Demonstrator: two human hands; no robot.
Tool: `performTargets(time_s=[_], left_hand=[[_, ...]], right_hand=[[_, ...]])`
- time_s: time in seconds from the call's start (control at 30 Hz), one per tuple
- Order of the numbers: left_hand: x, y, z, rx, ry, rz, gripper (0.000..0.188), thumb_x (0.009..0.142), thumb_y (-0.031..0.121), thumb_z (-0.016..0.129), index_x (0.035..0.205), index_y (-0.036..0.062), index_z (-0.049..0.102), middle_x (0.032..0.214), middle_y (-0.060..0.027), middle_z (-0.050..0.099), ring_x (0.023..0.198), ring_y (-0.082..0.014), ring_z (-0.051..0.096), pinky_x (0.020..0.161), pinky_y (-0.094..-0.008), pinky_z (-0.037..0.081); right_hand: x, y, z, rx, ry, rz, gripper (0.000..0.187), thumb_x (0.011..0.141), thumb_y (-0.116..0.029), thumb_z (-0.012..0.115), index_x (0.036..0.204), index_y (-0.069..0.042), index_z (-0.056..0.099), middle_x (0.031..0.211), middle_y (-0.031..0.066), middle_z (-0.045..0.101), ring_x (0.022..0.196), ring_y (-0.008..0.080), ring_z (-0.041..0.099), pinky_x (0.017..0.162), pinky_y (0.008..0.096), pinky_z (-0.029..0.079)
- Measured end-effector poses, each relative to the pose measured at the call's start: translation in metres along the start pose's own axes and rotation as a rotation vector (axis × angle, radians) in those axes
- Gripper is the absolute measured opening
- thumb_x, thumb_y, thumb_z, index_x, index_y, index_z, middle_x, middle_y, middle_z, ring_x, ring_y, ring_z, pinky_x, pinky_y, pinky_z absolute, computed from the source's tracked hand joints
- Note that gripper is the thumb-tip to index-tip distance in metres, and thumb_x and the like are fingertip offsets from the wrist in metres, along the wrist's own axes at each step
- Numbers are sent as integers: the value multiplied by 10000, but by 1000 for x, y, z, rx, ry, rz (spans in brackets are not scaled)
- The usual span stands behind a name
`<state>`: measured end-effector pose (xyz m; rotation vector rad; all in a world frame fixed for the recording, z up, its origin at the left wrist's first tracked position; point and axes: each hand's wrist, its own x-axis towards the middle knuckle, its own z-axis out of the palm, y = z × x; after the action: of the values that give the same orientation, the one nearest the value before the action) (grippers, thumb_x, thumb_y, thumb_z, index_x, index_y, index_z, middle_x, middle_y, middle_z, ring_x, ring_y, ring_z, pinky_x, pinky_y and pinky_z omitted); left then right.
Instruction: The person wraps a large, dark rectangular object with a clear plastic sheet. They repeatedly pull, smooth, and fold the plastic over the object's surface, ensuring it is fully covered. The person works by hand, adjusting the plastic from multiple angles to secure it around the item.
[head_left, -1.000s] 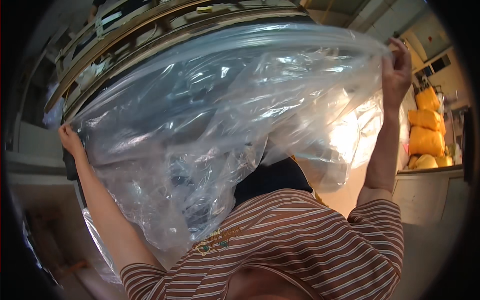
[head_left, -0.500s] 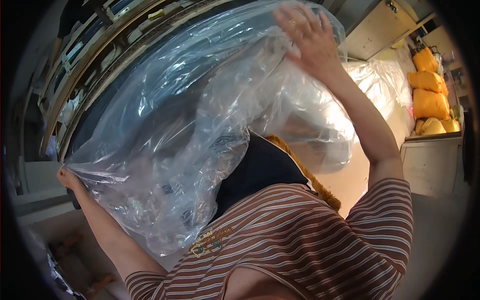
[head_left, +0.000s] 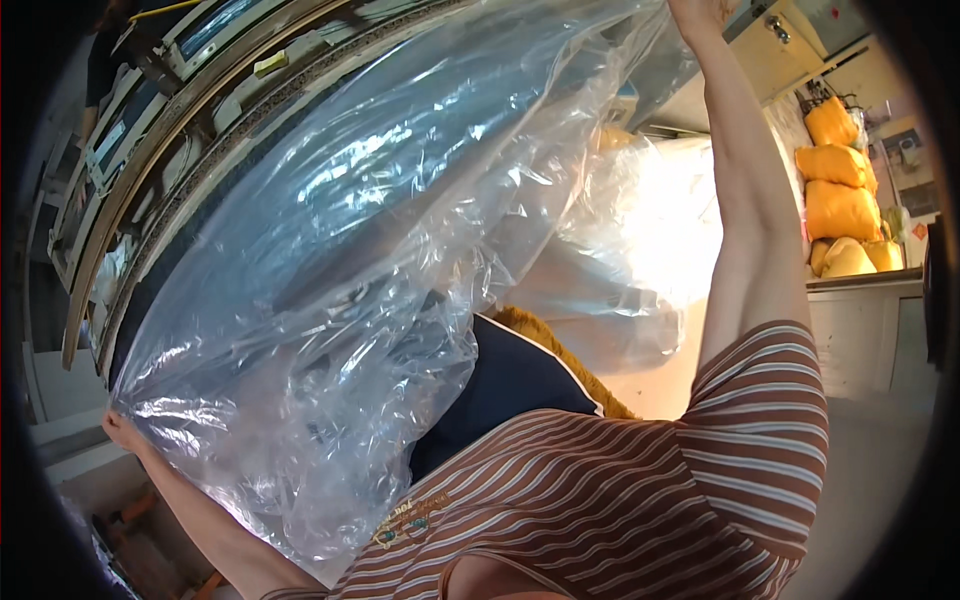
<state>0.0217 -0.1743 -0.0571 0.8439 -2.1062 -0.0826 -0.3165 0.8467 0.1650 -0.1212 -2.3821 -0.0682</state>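
Note:
A large crinkled sheet of clear plastic (head_left: 380,210) spreads across the space in front of me and over my lap. My left hand (head_left: 122,430) is closed on its left corner, low at the left, and folds fan out from the fingers. Stretched far up and away, my right hand (head_left: 700,14) is partly cut off by the picture's top edge. The plastic draws together into that hand, which looks closed on it. Between the two hands the sheet hangs taut along its far side and loose nearer my body.
A long machine frame with rails (head_left: 190,120) curves along the far left. Yellow-orange bundles (head_left: 842,205) are stacked on a pale cabinet (head_left: 865,335) at the right. Dark cloth (head_left: 500,390) and brown fluffy trim (head_left: 560,345) lie at my lap.
My right hand was open over the plastic; it has moved up and right and now pulls the sheet with it. The left hand, still gripping its corner, sits slightly lower.

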Motion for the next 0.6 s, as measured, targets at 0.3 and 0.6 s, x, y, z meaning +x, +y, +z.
performTargets(time_s=[0.3, 0.6], left_hand=[[-8, -16, -37, 136, -120, -32, 366, 932, 336, 504, 1045, 2, 598, 1012, -161, 618, 937, -289, 583, 845, -366, 436], [-21, 8, -43, 132, -107, -41, 395, 944, 342, 476, 1097, -9, 575, 1032, -179, 611, 955, -321, 571, 849, -394, 423]], right_hand=[[-88, 0, 127, 447, -46, -370, 359, 849, -418, 539, 945, -94, 661, 859, 140, 659, 813, 317, 631, 755, 429, 471], [-47, 24, 124, -334, -450, -50, 307, 902, -329, 463, 967, -93, 647, 983, 139, 649, 893, 323, 609, 724, 415, 477]])
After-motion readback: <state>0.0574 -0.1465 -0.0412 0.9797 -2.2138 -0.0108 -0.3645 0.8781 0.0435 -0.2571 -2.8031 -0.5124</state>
